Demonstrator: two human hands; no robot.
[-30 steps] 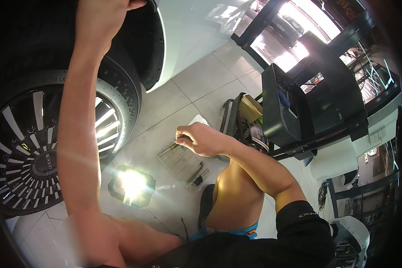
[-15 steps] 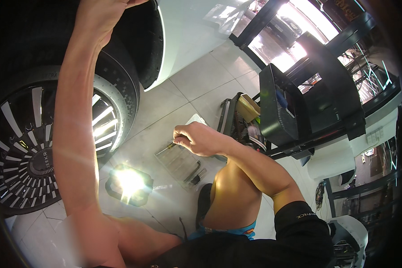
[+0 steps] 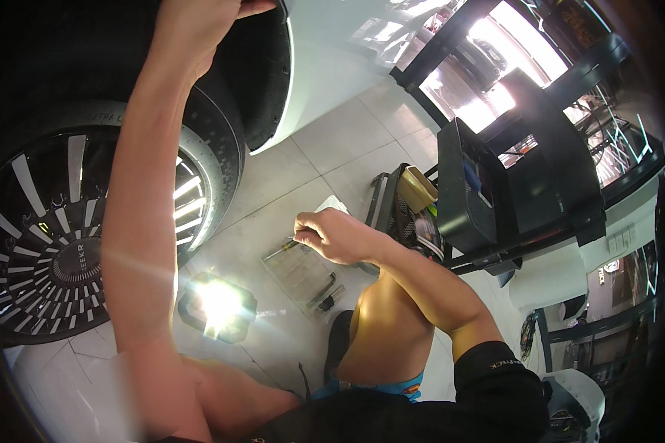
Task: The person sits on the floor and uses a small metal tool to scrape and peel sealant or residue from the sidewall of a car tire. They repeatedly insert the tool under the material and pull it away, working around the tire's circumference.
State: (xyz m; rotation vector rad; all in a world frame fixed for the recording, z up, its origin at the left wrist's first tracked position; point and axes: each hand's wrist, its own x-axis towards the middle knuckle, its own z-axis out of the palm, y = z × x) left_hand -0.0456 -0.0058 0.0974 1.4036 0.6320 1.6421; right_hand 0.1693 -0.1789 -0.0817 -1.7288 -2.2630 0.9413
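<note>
My left hand (image 3: 198, 26) reaches up to the black wheel-arch liner (image 3: 262, 81) of a white car. One finger is stretched out at the liner's top edge; the other fingers are cut off or hidden. My right hand (image 3: 334, 235) is closed in a pinch above a clear plastic tray (image 3: 292, 277) on the floor. A small yellowish thing shows by its fingertips, and I cannot make out whether it is held or lies in the tray. Several small tools, one an L-shaped dark piece (image 3: 334, 279), lie in the tray's near end.
A tyre with a many-spoked wheel (image 3: 74, 255) fills the left. A bright lit work lamp (image 3: 218, 306) stands on the tiled floor. At the right are a black cart (image 3: 469, 196) and a bin with packages (image 3: 416, 193). My bent knee (image 3: 391, 325) is near the tray.
The whole view has shifted slightly, with most things a little further right. My left hand still reaches to the wheel arch, and my right hand stays pinched over the tray.
</note>
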